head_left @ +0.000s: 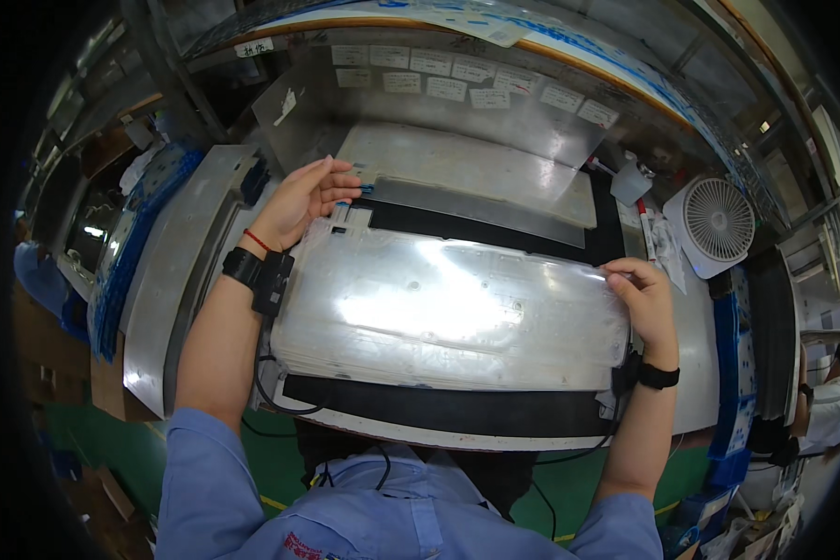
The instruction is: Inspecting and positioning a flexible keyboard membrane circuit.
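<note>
A stack of flat, shiny translucent panels (392, 327) lies in front of me, with a cut-out and small blue tabs at its far left corner. My right hand (644, 297) pinches the far right corner of the top panel between thumb and fingers. Over the far left corner is my left hand (310, 201), its fingers loosely bent and a little apart, close to the blue tabs. I see nothing held in it, though its palm side is partly hidden. Behind the stack rests a second pile of similar panels (476, 163), also with blue tabs at its left end.
Black matting (439, 408) covers part of the white-edged table. A metal back panel (308, 89) carries paper labels. At the right stand a white fan (712, 227), a small bottle (632, 182) and a red marker (645, 222). Metal sheets (182, 271) lean at the left.
</note>
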`<move>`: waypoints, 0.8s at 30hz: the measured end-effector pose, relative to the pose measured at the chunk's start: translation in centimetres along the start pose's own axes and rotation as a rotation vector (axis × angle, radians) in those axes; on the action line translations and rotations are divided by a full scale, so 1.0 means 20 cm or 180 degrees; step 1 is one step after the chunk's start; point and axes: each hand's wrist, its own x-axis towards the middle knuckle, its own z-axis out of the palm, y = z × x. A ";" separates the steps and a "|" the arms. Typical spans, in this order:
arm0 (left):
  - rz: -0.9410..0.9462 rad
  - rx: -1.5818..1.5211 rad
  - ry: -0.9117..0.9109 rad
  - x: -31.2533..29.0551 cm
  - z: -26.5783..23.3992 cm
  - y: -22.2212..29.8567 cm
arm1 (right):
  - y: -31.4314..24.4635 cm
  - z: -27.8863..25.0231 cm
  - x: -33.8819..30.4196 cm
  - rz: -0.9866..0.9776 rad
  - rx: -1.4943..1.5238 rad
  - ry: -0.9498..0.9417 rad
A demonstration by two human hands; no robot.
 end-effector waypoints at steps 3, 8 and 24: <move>-0.0016 -0.0031 -0.0068 0.00 -0.01 0.00 | 0.03 -0.01 0.01 0.0159 0.0161 0.0189; -0.0224 -0.0036 -0.0059 0.00 0.00 0.02 | 0.04 -0.02 0.02 0.0132 0.0509 0.0554; 0.0302 0.0707 0.0066 0.03 -0.04 -0.03 | 0.04 -0.01 0.04 0.0264 0.0708 0.0872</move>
